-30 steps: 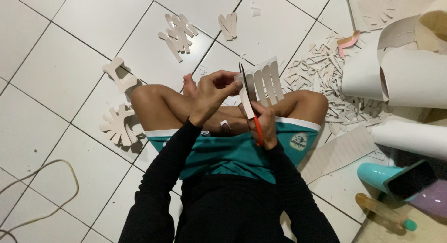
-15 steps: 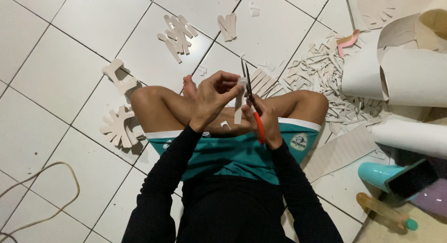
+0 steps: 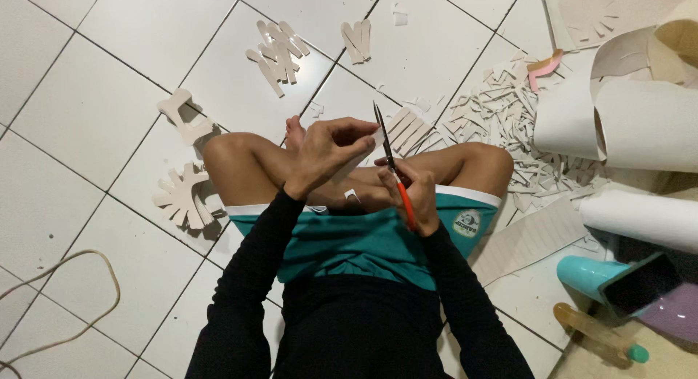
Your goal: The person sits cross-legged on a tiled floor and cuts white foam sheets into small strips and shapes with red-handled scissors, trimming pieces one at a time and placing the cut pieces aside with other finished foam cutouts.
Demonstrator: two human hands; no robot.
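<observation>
Person seated cross-legged, both arms in black sleeves reaching forward toward 12 o'clock. Left hand (image 3: 329,155) raised over the knees, fingers curled in a pinch, thumb uppermost. Right hand (image 3: 413,194) at its 4 o'clock, lower, fingers closed in a grip, wrist bent slightly inward.

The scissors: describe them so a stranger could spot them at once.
Start at the person's crossed bare legs on the white tiled floor. Just above the knees, the right hand holds the scissors upright against a pale strip pinched by the left hand. Their orange handle and dark pointed blades stand out from the cream scraps around.
</observation>
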